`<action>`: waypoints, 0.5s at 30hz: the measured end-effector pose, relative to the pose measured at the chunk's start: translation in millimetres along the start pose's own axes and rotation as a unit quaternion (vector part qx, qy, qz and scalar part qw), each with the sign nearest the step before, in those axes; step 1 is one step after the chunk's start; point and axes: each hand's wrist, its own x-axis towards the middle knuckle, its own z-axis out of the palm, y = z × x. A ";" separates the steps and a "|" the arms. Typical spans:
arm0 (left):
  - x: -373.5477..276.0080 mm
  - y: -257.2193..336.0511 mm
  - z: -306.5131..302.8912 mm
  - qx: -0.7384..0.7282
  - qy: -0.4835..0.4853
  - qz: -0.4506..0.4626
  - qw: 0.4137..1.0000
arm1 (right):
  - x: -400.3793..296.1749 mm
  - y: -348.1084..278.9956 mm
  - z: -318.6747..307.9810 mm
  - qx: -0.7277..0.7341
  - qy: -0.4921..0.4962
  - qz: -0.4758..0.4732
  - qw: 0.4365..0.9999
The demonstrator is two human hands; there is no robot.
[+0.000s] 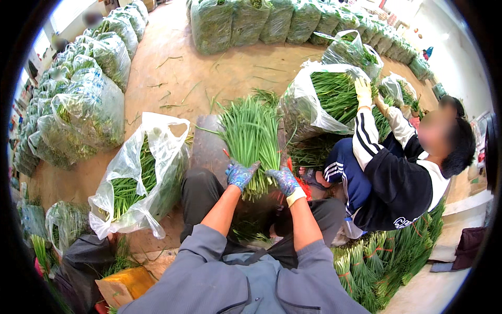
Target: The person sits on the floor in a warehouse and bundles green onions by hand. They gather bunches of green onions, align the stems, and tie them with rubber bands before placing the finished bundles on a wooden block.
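Note:
A large loose bunch of long green leaves, apparently garlic chives (253, 133), lies on a dark board (206, 137) between my knees. Its pale cut ends point toward me. My left hand (240, 174), in a blue patterned glove, grips the bunch's left side with the thumb over the stems. On the right side, my right hand (285, 181), gloved alike with a pale cuff, holds the stems near their cut ends. Red ties (302, 186) hang just beyond my right hand. Part of each hand's fingers is hidden by the stems.
An opened plastic bag of greens (145, 176) stands at left. At right, a co-worker (396, 172) in pale gloves reaches into another bag (306, 102). Tied bundles (364, 255) lie at lower right; a yellow box (125, 288) sits lower left. Filled bags (251, 23) line the floor.

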 end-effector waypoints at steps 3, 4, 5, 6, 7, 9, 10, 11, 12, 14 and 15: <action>0.3 -1.7 -2.0 0.001 -0.004 -0.004 1.000 | -0.8 -1.1 0.2 0.033 -0.047 0.071 0.996; -1.7 -1.2 -3.8 -0.007 -0.009 -0.004 1.000 | -1.1 0.6 0.6 0.054 -0.038 0.066 0.996; -3.7 -1.0 -5.7 -0.014 -0.014 -0.004 1.000 | -2.8 2.7 2.3 0.075 -0.030 0.062 0.995; -6.0 0.8 -7.7 -0.013 -0.023 -0.005 1.000 | -2.6 7.8 3.3 0.097 -0.021 0.057 0.993; -8.1 3.3 -9.0 -0.011 -0.033 -0.007 0.999 | 0.5 11.9 3.4 0.122 -0.028 0.037 0.991; -9.9 1.7 -12.8 -0.009 -0.042 0.009 0.999 | 0.1 14.4 0.2 -0.015 -0.070 -0.062 0.995; -9.8 -1.7 -14.4 -0.007 -0.044 0.018 0.999 | 1.5 13.1 2.7 -0.029 -0.070 -0.059 0.995; -9.8 -5.3 -15.8 -0.005 -0.046 0.027 0.999 | 2.2 12.2 5.3 -0.042 -0.070 -0.055 0.995; -9.6 -8.2 -16.8 -0.004 -0.047 0.036 0.998 | 5.0 8.0 11.8 -0.001 -0.048 0.001 0.999; -7.8 -12.9 -19.0 0.009 -0.045 0.039 0.998 | 9.8 -2.1 15.1 -0.042 -0.035 0.012 0.998; -9.0 -9.6 -16.4 0.016 -0.048 0.047 0.998 | 12.2 -1.0 1.1 -0.125 -0.038 -0.035 0.991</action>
